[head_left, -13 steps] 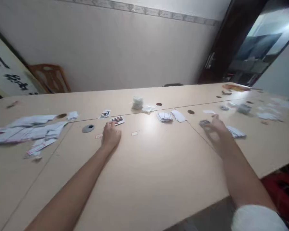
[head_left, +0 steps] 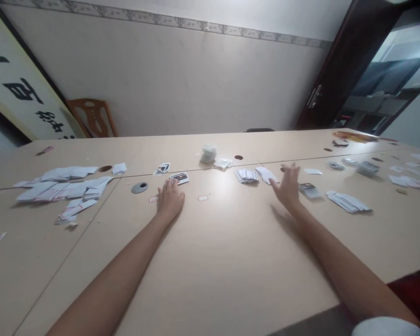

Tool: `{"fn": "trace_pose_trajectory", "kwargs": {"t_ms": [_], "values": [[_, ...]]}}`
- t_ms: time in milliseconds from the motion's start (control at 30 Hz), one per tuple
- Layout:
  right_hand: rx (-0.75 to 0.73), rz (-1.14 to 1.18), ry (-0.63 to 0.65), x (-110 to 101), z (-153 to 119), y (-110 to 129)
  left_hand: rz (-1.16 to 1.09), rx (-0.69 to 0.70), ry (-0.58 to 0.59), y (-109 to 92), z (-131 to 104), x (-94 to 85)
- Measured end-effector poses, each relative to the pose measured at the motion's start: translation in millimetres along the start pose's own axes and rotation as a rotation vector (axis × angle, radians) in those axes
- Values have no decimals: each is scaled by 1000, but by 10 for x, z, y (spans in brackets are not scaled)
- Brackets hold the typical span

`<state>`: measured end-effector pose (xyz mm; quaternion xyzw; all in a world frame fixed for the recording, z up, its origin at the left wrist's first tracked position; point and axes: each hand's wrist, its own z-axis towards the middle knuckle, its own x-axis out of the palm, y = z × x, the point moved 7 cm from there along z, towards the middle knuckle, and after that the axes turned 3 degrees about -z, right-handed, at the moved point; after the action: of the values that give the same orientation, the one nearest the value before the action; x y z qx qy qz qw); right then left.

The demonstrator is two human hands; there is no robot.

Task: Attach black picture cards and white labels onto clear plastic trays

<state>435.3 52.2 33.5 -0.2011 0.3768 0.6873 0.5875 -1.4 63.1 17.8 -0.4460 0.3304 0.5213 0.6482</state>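
My left hand [head_left: 171, 200] rests on the table with its fingertips at the near edge of a dark-printed photo card [head_left: 182, 178], fingers spread a little. Above the table, my right hand [head_left: 287, 189] has its fingers apart and holds nothing. It is between a fan of white slips [head_left: 266, 174] on its left and a small clear-wrapped stack of cards [head_left: 310, 190] on its right. Another fan of lined white slips [head_left: 247, 176] lies further left. A small red-edged label [head_left: 203, 198] lies between the hands.
White paper packets [head_left: 63, 189] are spread at the left, near a grey grommet [head_left: 140, 187]. A clear-wrapped stack [head_left: 208, 154] stands at the back middle. More slips [head_left: 348, 201] and wrapped bundles [head_left: 367, 169] lie at the right. A wooden chair [head_left: 93, 116] is behind the table.
My right hand has moved left, off the small wrapped stack, and its fingers have spread. My left hand stays by the photo card. The view has shifted slightly.
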Motion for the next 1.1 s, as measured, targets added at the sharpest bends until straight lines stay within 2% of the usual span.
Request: {"fn": "trace_pose_trajectory", "kwargs": {"t_ms": [100, 200, 433, 533, 667, 867, 967, 1100], "values": [[-110, 143, 89, 78, -175, 535, 47, 16, 49, 0, -17, 59], [-239, 249, 142, 66, -328, 889, 92, 46, 113, -3, -24, 133], [-393, 337, 176, 9, -483, 1188, 185, 73, 167, 4, -29, 247], [-450, 333, 178, 68, -464, 1298, 197, 89, 171, -16, -44, 253], [-492, 263, 215, 304, -266, 1502, 199, 84, 176, -36, -68, 234], [-450, -30, 332, 876, 305, 1850, 152, 63, 193, -73, -92, 184], [-374, -126, 381, 1142, 481, 1919, 131, 44, 201, -76, -92, 173], [-283, -146, 377, 1392, 508, 1888, 110, 25, 161, -77, -87, 151]]}}
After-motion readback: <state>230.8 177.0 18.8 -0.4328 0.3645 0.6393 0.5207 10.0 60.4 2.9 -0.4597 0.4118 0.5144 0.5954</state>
